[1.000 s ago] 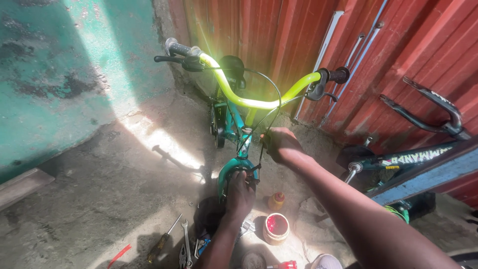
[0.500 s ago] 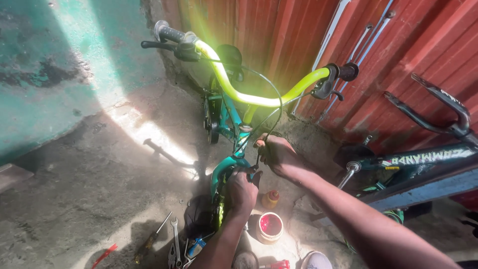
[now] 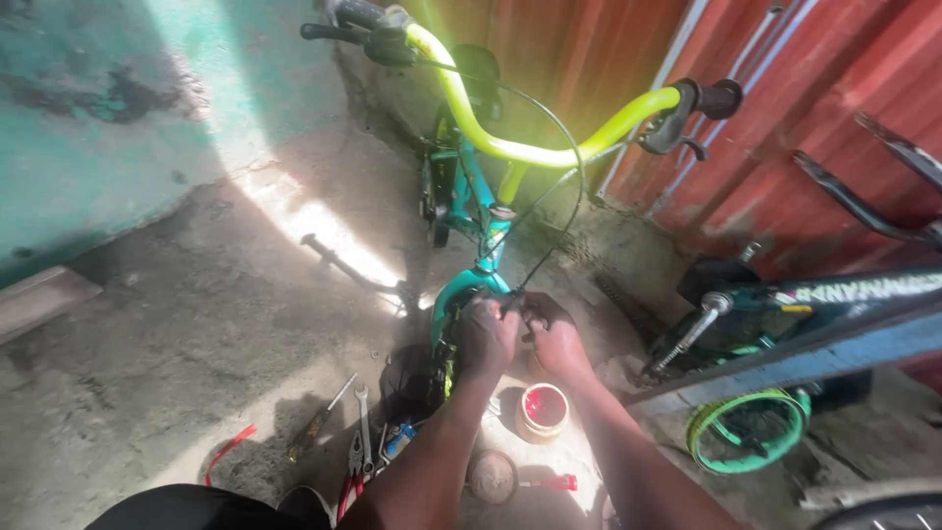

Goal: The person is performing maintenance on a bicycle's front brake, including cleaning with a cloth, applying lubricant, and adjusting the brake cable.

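A small teal bicycle point(image 3: 469, 186) with a yellow-green handlebar point(image 3: 530, 152) stands facing me against a red metal wall. My left hand point(image 3: 486, 339) is closed around the top of the teal front fork point(image 3: 453, 294), above the front wheel. My right hand point(image 3: 555, 336) is right beside it, fingers curled on the brake part where the black brake cable point(image 3: 561, 211) comes down. What exactly sits under the fingers is hidden.
An open round tin of red paste point(image 3: 542, 412) and its lid point(image 3: 491, 477) lie below my hands. A spanner point(image 3: 363, 420), a screwdriver point(image 3: 316, 424) and red-handled pliers point(image 3: 347, 483) lie on the concrete. Another bicycle point(image 3: 844, 294) with a green-rimmed wheel point(image 3: 746, 432) is at right.
My right hand dropped from the stem area down to the fork, beside my left hand. My head moved closer, so the bicycle looks larger.
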